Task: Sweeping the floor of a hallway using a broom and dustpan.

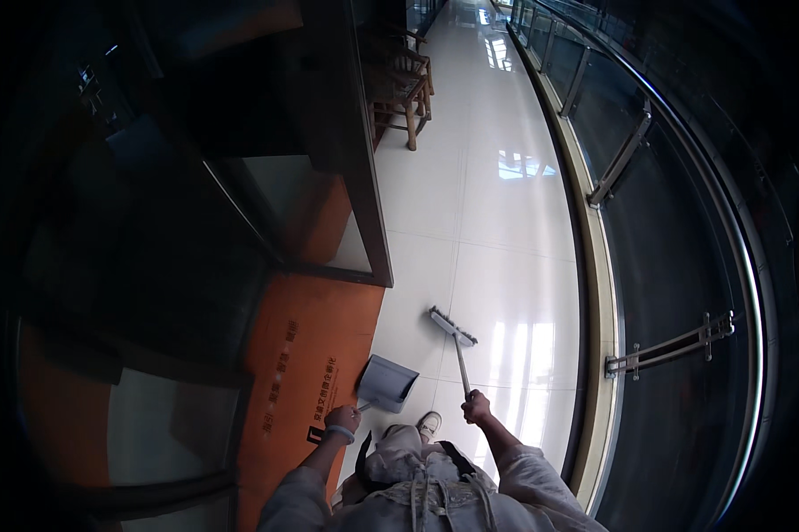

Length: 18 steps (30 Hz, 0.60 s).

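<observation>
My left hand (343,418) is closed around the handle of a grey dustpan (387,383), which hangs low beside the edge of an orange mat. Wrapped round the upper handle of a broom (454,329) are the fingers of my right hand (477,407). The broom slants forward and away from me, its narrow bristled head over the pale tiles ahead. Broom head and dustpan are apart, with the head farther off and to the right. Whether the dustpan touches the floor I cannot tell.
Glossy white tiles (497,248) run ahead as a walkway. Along the right stands a glass railing with a metal handrail (732,222). To the left are a dark-framed glass door (364,177) and an orange mat (329,319) with dark print. Wooden chairs (408,93) stand farther ahead.
</observation>
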### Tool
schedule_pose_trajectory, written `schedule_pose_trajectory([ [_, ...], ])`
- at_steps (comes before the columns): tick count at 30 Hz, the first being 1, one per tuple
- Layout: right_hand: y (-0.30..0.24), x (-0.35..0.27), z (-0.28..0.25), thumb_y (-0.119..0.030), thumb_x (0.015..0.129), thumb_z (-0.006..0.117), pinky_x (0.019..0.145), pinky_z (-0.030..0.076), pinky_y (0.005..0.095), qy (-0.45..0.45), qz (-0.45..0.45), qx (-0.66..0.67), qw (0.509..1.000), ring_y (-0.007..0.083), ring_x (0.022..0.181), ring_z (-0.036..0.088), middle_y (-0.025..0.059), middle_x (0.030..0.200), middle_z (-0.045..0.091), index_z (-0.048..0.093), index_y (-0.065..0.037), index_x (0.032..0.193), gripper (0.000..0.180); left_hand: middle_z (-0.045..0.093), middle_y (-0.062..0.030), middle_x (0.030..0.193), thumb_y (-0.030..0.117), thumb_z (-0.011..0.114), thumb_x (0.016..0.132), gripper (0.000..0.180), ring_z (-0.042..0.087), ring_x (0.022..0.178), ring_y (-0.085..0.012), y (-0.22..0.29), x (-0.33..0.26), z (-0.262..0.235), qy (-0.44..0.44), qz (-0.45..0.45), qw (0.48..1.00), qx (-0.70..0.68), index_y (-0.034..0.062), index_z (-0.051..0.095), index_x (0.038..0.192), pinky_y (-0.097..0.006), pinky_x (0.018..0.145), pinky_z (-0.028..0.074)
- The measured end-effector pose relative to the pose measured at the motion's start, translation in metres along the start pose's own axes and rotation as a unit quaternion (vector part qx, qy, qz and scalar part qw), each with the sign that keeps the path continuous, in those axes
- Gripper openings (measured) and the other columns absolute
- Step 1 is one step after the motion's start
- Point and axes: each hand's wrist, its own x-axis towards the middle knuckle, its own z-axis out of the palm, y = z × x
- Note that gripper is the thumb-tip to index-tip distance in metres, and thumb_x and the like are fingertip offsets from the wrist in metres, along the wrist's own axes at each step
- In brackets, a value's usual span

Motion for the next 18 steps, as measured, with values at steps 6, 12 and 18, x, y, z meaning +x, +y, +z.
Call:
schedule_pose_trajectory([
  [6, -0.01, -0.016, -0.023, 0.006, 0.072, 0.056, 0.03, 0.03, 0.0268, -0.224, 0.131, 0.202, 0.944, 0.0148, 0.037, 0.042, 0.0087, 0.053, 0.046, 0.048, 0.002, 0.094, 0.024, 0.062, -0.0131, 0.07, 0.024, 0.052, 0.074, 0.018, 0.061, 0.069, -0.0289, 0.031, 0.045, 0.005, 0.029, 0.055, 0.997, 0.04, 0.0111, 0.064, 0.077, -0.039, 0.063, 0.048],
  [12, -0.051, -0.013, -0.089, 0.006, 0.075, 0.057, 0.035, 0.029, 0.0237, -0.288, 0.162, 0.276, 0.903, 0.0139, 0.042, 0.043, 0.0189, 0.069, 0.054, 0.042, 0.005, 0.114, 0.042, 0.063, -0.0084, 0.08, 0.026, 0.052, 0.073, 0.017, 0.061, 0.075, -0.0269, 0.039, 0.06, -0.023, 0.018, 0.043, 0.999, 0.013, 0.0158, 0.064, 0.08, -0.04, 0.067, 0.048],
  [18, -0.054, 0.105, -0.088, 0.011, 0.074, 0.049, 0.03, 0.028, 0.0273, -0.228, 0.063, 0.182, 0.954, 0.0144, 0.036, 0.04, 0.0125, 0.056, 0.047, 0.037, 0.0, 0.113, 0.042, 0.063, -0.0091, 0.079, 0.024, 0.053, 0.075, 0.015, 0.06, 0.076, -0.0268, 0.075, 0.093, -0.044, 0.029, 0.041, 0.998, -0.043, 0.0119, 0.062, 0.075, -0.039, 0.067, 0.047],
])
